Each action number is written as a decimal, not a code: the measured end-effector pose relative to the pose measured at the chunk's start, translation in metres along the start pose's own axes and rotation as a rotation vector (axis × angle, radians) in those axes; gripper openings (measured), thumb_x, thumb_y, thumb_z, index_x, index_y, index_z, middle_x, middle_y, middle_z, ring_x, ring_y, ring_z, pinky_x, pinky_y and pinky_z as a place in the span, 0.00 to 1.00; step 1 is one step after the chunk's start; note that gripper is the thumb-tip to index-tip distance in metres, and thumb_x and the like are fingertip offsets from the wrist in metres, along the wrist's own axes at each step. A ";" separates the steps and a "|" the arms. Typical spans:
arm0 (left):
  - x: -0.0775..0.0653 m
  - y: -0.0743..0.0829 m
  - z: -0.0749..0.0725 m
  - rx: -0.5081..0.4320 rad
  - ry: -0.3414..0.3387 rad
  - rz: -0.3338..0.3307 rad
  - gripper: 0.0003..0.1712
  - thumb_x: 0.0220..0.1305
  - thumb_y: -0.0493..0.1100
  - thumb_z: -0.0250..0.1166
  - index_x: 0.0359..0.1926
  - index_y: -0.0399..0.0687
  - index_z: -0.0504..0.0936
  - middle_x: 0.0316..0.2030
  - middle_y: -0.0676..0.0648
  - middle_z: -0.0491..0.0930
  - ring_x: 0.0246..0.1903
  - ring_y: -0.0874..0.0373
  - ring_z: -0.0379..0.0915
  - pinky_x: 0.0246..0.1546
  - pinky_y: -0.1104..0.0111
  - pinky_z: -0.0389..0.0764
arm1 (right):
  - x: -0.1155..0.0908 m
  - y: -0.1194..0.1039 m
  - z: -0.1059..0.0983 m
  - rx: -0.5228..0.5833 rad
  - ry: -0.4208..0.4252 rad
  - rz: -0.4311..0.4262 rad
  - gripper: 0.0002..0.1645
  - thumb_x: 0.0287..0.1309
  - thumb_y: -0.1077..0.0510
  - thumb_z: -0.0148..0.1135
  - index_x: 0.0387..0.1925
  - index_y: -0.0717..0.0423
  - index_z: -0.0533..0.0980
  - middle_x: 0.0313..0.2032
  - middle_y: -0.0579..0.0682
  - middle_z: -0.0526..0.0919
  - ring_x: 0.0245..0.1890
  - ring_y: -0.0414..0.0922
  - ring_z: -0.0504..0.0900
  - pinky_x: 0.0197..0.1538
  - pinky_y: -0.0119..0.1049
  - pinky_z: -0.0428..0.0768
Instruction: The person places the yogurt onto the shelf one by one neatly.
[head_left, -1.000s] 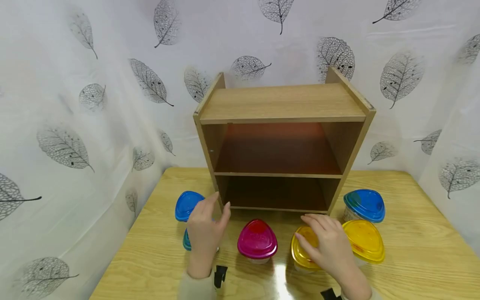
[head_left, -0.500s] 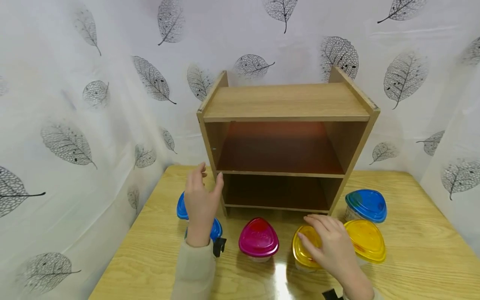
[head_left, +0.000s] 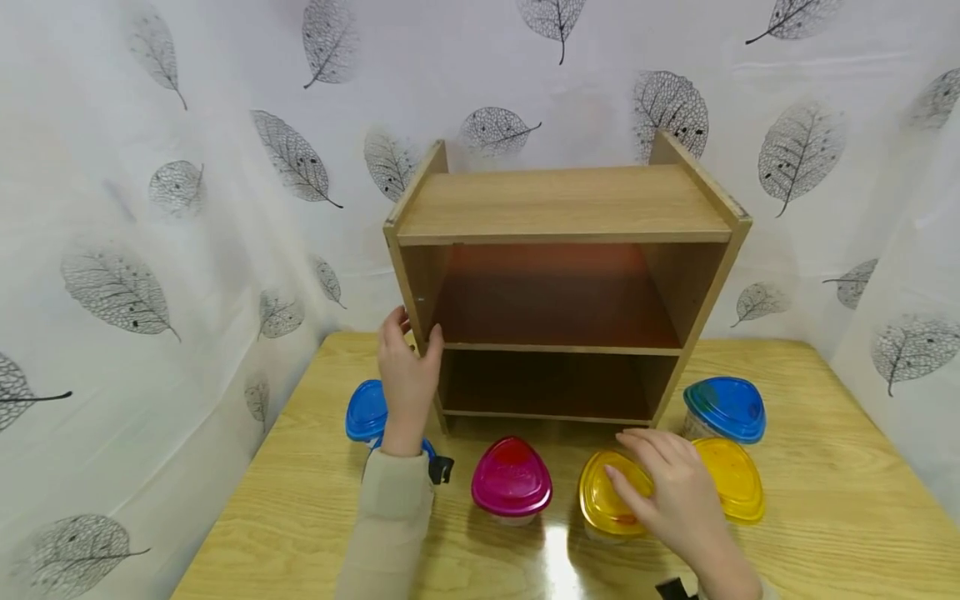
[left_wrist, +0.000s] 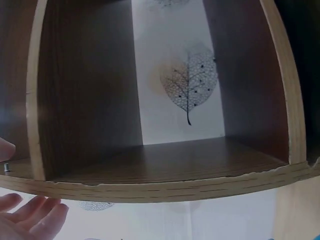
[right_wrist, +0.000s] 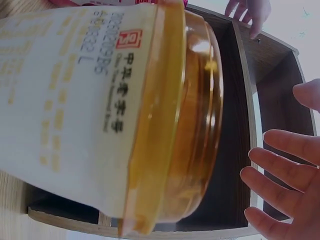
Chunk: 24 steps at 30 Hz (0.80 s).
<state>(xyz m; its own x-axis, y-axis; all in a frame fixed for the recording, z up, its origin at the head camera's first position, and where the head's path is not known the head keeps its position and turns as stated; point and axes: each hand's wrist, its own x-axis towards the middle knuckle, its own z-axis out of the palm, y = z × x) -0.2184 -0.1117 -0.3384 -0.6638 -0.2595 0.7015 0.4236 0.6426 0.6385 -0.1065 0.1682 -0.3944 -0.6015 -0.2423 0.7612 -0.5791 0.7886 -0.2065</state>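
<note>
"What's gripped?"

"The left hand (head_left: 408,375) has thumb and fingers either side of the left edge of the tan wooden two-compartment shelf unit (head_left: 566,202); I can't tell whether it grips. The right hand (head_left: 678,492), fingers spread, holds nothing near the yellow-lidded rounded-triangular plastic tub (head_left: 602,493)."

"What's changed?"

"The left hand has risen to the shelf unit, which now seems its concern. That stands on the pale wooden table (head_left: 285,517), behind the tub."

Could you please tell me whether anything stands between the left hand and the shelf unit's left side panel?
Nothing visible does: the left hand straddles the front edge of the left side panel, thumb inside, fingers outside; contact is unclear.
</note>
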 end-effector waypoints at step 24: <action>0.003 -0.012 0.007 -0.063 -0.073 -0.061 0.12 0.58 0.36 0.56 0.39 0.30 0.77 0.36 0.34 0.79 0.35 0.44 0.76 0.32 0.55 0.77 | 0.001 0.036 -0.048 0.024 -0.030 0.091 0.19 0.49 0.50 0.60 0.34 0.63 0.77 0.35 0.54 0.79 0.37 0.51 0.74 0.49 0.18 0.58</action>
<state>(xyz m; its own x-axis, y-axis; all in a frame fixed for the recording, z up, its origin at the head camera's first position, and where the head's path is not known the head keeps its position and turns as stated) -0.2301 -0.1154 -0.3458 -0.7313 -0.2421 0.6376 0.4174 0.5805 0.6992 -0.1017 0.2229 -0.3714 -0.6681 -0.1871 0.7201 -0.5342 0.7944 -0.2893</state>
